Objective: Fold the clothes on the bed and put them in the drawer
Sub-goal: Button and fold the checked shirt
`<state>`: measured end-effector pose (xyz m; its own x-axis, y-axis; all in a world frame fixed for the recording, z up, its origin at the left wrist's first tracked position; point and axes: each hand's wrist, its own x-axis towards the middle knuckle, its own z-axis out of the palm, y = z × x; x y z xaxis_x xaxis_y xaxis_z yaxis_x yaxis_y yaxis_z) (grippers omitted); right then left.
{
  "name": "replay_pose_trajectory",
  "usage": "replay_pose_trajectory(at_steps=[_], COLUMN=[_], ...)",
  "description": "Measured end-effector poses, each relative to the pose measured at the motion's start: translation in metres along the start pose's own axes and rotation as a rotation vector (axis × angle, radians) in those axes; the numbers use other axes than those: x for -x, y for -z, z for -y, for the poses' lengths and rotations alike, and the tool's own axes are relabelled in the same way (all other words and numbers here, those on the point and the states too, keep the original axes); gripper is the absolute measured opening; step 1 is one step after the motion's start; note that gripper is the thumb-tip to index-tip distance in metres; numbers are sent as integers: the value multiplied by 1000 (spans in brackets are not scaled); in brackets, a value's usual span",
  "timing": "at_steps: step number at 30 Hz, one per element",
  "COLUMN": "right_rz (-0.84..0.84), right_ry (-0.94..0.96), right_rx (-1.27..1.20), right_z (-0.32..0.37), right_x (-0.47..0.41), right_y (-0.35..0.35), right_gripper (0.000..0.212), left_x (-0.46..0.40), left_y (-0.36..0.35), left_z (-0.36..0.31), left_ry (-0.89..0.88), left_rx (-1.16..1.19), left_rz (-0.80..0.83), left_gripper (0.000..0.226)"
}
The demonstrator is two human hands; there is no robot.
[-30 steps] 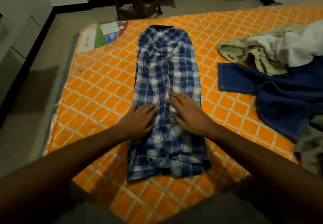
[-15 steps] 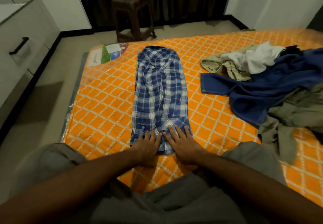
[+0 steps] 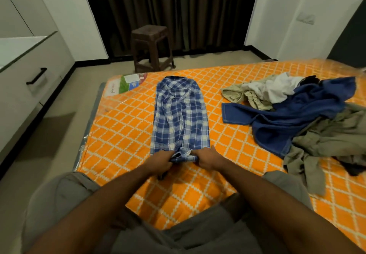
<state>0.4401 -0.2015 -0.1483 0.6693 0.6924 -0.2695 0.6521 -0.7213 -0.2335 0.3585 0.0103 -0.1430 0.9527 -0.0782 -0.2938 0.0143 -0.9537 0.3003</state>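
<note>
Gripping near hem of blue-white plaid shirt (image 3: 180, 119) with both my left hand (image 3: 159, 161) and right hand (image 3: 208, 158), shirt flat on orange diamond-pattern mattress (image 3: 122, 134). Unfolded clothes pile (image 3: 301, 113) far right. Brown plastic stool (image 3: 151, 47) by dark curtain (image 3: 178, 9); white drawer unit (image 3: 29, 79) left.

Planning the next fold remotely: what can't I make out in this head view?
- Plaid shirt: near hem hidden under left hand and right hand, which grip it.
- Clothes pile: cut off by the right edge; count unclear.
- Drawer: cut off by the left edge; contents unseen.
- Mattress label: print too small.
</note>
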Motion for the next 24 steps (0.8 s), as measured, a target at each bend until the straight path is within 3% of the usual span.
replay_pose_trajectory(at_steps=[2, 6, 10, 13, 18, 20, 24], right_rz=[88, 189, 290, 408, 641, 652, 578], right_ry=[22, 69, 119, 144, 171, 165, 92], right_rx=[-57, -54, 18, 25, -58, -97, -154], right_z=[-4, 2, 7, 17, 25, 17, -4], right_x=[-6, -3, 8, 22, 29, 15, -32], right_y=[11, 32, 44, 65, 95, 111, 150], right_gripper=[36, 38, 42, 52, 56, 42, 19], left_x=[-4, 2, 4, 5, 3, -7, -47], left_y=[11, 13, 25, 41, 68, 86, 133], left_z=[5, 3, -5, -12, -20, -16, 6], left_ry=[-12, -92, -175, -206, -251, -258, -225], left_rx=[31, -167, -249, -203, -116, -74, -18], left_rz=[75, 179, 240, 352, 560, 556, 371], left_gripper=[19, 41, 32, 10, 8, 9, 12])
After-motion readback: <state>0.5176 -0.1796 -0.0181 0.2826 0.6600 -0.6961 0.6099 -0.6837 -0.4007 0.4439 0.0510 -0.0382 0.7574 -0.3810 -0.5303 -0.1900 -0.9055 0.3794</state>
